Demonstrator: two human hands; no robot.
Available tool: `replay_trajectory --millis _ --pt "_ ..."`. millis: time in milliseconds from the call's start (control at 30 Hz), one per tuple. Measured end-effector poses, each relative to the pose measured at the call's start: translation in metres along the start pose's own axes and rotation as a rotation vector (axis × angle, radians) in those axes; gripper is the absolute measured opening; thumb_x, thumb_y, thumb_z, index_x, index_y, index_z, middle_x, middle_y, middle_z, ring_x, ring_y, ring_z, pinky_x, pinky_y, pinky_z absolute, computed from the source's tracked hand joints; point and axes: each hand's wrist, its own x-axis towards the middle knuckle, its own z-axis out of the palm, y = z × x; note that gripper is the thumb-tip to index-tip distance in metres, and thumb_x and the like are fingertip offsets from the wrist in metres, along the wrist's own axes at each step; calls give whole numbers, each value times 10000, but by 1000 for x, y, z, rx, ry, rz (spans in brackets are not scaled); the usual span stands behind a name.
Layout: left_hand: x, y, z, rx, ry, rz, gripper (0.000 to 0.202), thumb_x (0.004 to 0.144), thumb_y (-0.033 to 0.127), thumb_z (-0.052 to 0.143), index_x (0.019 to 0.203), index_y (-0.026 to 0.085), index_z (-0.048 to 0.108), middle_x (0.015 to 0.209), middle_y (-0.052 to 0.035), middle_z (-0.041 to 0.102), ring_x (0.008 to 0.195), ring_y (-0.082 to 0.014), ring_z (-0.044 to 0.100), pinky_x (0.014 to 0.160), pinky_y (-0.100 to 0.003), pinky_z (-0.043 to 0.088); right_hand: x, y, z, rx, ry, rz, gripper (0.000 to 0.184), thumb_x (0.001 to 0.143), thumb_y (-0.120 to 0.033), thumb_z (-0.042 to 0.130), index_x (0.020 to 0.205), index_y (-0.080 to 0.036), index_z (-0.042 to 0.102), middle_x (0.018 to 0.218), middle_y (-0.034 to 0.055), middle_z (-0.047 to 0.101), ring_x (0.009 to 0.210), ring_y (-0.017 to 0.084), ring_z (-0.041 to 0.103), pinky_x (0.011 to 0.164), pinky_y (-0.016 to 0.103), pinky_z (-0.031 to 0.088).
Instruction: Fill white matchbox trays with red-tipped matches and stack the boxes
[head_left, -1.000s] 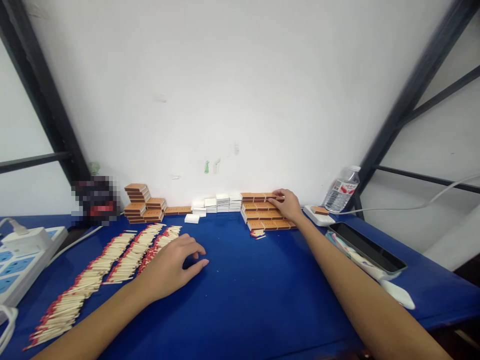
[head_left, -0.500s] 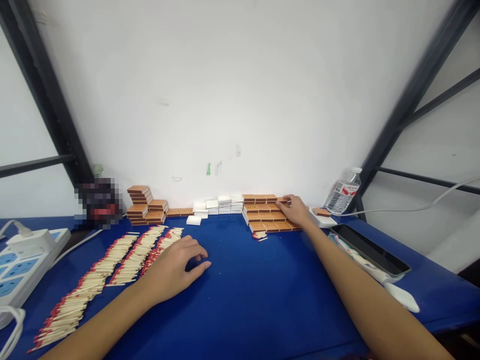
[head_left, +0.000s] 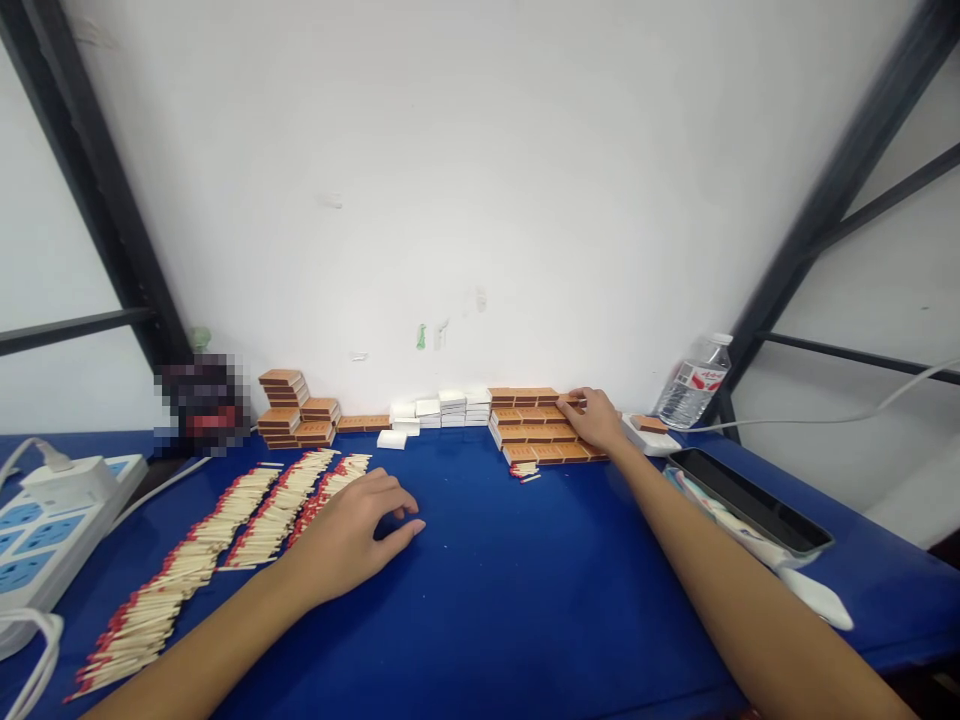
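Note:
My right hand (head_left: 598,420) is at the right end of the stepped matchbox stack (head_left: 536,432), its thumb and fingers closed round a brown matchbox (head_left: 568,400) in an upper row. Part of that end is hidden behind the hand. My left hand (head_left: 360,530) hovers over or rests on the blue table, fingers loosely curled and apart, with nothing in them. Just beyond its wrist lie rows of loose red-tipped matches (head_left: 281,510). A few matches (head_left: 523,470) lie at the foot of the stack. White inner trays (head_left: 452,408) are piled left of the stack.
More matchboxes (head_left: 283,405) are piled at the back left. A power strip (head_left: 56,535) with cables lies at the left edge. On the right are a plastic bottle (head_left: 694,385), a white box (head_left: 649,437) bearing a matchbox, and a phone (head_left: 750,500). The wall (head_left: 487,200) rises behind.
The view has turned slightly left, so things appear a little further right. Both hands keep nearly the same pose and place; the right stays at the stack.

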Motion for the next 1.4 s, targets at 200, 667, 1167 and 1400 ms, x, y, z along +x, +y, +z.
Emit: replay_trajectory --millis 200,667,1167,1400 --pt "0 0 -1 -1 9 9 158 996 350 640 949 228 729 903 -46 710 893 -227 639 816 -373 506 -7 -14 -7 -38 127 -32 386 939 -499 563 1141 -193 680 1261 191 645 1220 384 557 1018 571 423" --pt "-9 23 22 -134 45 88 84 990 240 643 1040 244 711 969 -65 719 953 -246 657 881 -427 578 -48 -154 -7 -240 90 -679 203 1048 -271 552 1081 -235 749 1158 141 675 1079 323 522 890 461 388" --pt "-3 2 26 -57 341 294 183 940 78 607 1061 209 649 876 -52 705 795 -203 654 710 -330 589 -7 -193 13 -189 -270 -532 115 981 -209 699 889 -194 766 1081 103 644 1075 265 498 870 381 404" --pt "-5 4 12 73 361 266 200 1000 93 591 1157 182 677 979 -70 729 951 -224 670 906 -364 551 6 -195 -7 -105 -311 -566 150 1017 -194 617 940 -178 744 1098 120 647 1066 276 493 934 411 444"
